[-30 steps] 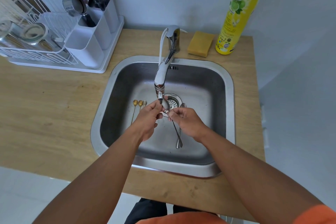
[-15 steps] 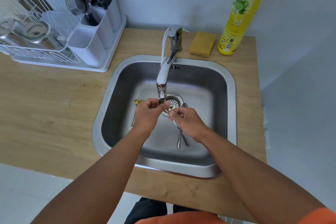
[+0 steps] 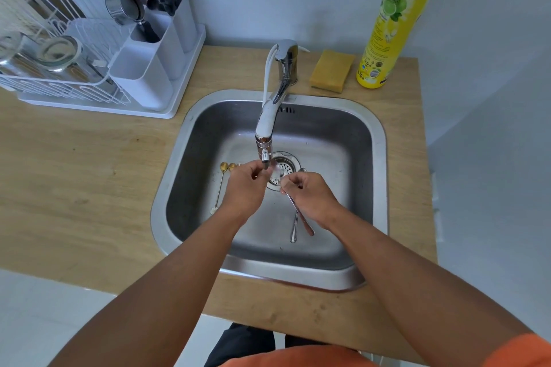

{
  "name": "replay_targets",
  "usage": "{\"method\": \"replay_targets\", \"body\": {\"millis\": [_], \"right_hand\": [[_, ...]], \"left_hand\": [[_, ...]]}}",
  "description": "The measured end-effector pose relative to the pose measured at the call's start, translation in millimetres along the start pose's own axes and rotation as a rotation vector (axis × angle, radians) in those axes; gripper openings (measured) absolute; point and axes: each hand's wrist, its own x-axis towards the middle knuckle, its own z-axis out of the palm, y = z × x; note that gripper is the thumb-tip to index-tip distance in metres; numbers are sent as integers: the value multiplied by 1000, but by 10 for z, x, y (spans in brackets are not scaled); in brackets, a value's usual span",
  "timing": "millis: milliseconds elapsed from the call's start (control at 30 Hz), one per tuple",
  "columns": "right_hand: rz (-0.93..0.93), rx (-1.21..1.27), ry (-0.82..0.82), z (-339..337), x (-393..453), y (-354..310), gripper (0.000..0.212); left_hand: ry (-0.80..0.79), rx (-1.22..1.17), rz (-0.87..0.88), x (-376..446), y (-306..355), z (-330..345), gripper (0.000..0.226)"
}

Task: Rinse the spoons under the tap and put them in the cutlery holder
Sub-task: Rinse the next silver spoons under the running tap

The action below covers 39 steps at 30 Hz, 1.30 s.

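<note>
Held spoon (image 3: 299,214) handle has swung rightward since before | both hands pinch it under tap (image 3: 269,119): left hand (image 3: 246,188) at bowl, right hand (image 3: 310,195) on handle | gold spoons (image 3: 223,179) left of left hand | cutlery holder (image 3: 155,48) far upper-left

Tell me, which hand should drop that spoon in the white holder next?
Probably the left hand. The cutlery holder stands on the left of the sink. The right hand grips the spoon and would need to cross the tap.
</note>
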Motion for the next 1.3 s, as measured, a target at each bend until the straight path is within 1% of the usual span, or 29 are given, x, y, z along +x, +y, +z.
{"method": "replay_targets", "body": {"millis": [100,167,233,333,400,500,600,700,833,933,1067,1200,1300], "right_hand": [[-31,-61,-11,1,-18,-59,22],[-55,-106,-26,21,-21,-101,23],[-67,-126,-46,49,-28,-138,19],[-90,-120,-68,77,-12,-159,15],[-94,-127,-92,93,3,-169,16],[-50,-113,-97,114,31,-176,18],[24,5,-62,111,72,-198,19],[46,95,-14,93,132,-243,16],[91,159,20,45,185,-332,13],[117,170,34,-7,217,-384,13],[177,230,65,-31,213,-417,7],[195,255,76,0,197,-432,7],[189,253,65,62,179,-417,7]], "left_hand": [[66,-63,-20,11,2,-5,8],[105,-100,-53,20,33,-5,20],[145,-118,-98,32,63,-12,31],[160,-117,-129,42,96,-2,28],[160,-120,-131,34,111,11,32],[115,-179,-148,37,99,21,35],[70,-184,-190,13,19,39,34],[-8,-136,-182,-47,-114,91,32],[-120,-179,-174,-126,-205,127,29],[-154,-133,-145,-169,-240,82,23],[-222,-73,-157,-167,-229,-49,24],[-267,-106,-199,-132,-152,-97,25],[-256,-127,-235,-67,-52,-88,27]]}}
